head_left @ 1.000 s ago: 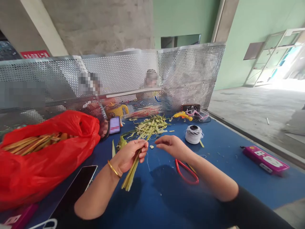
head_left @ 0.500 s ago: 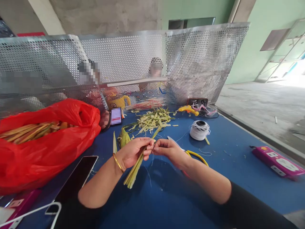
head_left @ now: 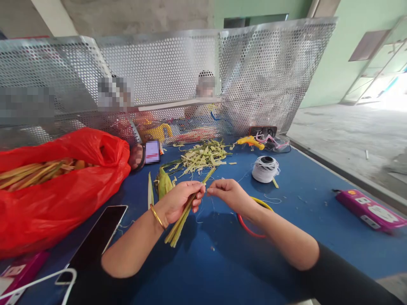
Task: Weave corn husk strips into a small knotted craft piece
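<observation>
My left hand [head_left: 178,201] is closed around a bundle of green-yellow leaf strips [head_left: 178,224] whose lower ends hang below my palm over the blue table [head_left: 216,262]. A gold bangle sits on that wrist. My right hand [head_left: 229,194] pinches a thin white thread right beside the top of the bundle, fingertips almost touching the left thumb. The thread trails loosely on the table toward a white thread spool [head_left: 264,168]. Scissors with red and yellow handles [head_left: 251,224] lie under my right wrist.
A red plastic bag [head_left: 57,190] of leaf strips fills the left. A phone [head_left: 95,241] lies near my left forearm. A pile of cut strips [head_left: 203,156], a yellow glue gun [head_left: 251,142], and a pink power strip [head_left: 369,208] lie around. People sit behind the perforated metal screen [head_left: 178,80].
My right hand moved left from apart to meet the top of the bundle and now pinches the thread there. The head camera shifted slightly. My left hand kept its grip.
</observation>
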`<state>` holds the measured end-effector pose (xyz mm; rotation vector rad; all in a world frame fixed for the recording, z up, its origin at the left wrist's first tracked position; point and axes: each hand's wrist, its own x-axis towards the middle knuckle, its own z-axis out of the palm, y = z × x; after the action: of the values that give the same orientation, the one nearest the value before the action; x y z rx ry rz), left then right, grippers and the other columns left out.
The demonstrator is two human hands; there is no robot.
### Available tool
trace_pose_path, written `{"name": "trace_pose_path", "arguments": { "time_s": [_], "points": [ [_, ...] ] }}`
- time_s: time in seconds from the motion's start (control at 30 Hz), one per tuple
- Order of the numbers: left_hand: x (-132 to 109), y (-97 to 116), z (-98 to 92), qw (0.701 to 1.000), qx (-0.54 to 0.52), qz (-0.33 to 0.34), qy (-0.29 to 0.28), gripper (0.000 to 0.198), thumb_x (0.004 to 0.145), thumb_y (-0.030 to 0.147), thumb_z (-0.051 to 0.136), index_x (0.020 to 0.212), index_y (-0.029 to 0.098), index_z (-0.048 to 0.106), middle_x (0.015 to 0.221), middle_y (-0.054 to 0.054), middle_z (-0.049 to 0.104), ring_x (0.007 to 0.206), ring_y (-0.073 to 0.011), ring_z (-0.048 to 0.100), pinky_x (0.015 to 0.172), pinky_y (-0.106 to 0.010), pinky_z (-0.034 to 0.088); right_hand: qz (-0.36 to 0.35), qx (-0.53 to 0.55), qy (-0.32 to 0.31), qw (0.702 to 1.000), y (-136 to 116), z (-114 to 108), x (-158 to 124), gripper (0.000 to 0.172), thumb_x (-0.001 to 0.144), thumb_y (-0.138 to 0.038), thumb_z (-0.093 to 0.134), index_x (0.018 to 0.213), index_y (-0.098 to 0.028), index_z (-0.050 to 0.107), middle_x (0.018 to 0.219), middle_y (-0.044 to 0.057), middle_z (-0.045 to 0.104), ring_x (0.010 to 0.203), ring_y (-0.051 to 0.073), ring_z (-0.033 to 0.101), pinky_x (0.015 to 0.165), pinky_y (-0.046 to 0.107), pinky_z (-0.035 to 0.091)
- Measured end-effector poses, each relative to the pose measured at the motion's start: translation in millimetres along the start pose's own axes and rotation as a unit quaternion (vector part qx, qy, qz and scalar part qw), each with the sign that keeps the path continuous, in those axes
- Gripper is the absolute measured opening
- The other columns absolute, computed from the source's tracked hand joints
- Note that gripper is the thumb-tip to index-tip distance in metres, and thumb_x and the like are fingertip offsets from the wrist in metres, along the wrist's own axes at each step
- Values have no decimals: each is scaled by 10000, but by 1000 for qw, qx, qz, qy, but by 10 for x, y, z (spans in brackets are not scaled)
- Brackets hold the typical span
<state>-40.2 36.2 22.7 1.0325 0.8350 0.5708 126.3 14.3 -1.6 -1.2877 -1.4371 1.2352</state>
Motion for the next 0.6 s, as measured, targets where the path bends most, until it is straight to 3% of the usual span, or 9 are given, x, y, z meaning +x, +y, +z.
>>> {"name": "trace_pose_path", "arguments": {
  "time_s": [0.1,0.33,0.43,0.6],
  "points": [
    [-2,-5,2,1000,-2,3,-2,168,779,261,584,660,152,536,548,56,412,398,-44,374,384,-175,331,-57,-28,34,997,13,-4,13,229,700,-362,607,588,-163,611,522,-51,479,513,68,358,495,222,268],
    [11,12,-45,1000,-17,6,-9,152,766,248,603,667,145,550,549,51,433,399,-40,381,385,-171,323,10,99,47,994,25,-75,53,335,642,-497,670,577,-189,557,384,-112,245,368,48,172,391,230,115],
    [12,21,-57,1000,-23,4,-3,153,777,236,593,664,141,552,545,48,437,398,-39,382,385,-168,319,0,140,69,988,47,-158,94,351,625,-502,695,563,-187,554,376,-104,280,362,49,210,385,227,152],
    [7,28,-55,1000,-20,3,8,163,793,221,568,654,139,548,544,46,437,398,-39,381,384,-165,324,-34,114,134,984,28,-266,133,335,633,-476,694,543,-177,574,409,-56,421,411,71,352,438,235,268]
  ]
}}
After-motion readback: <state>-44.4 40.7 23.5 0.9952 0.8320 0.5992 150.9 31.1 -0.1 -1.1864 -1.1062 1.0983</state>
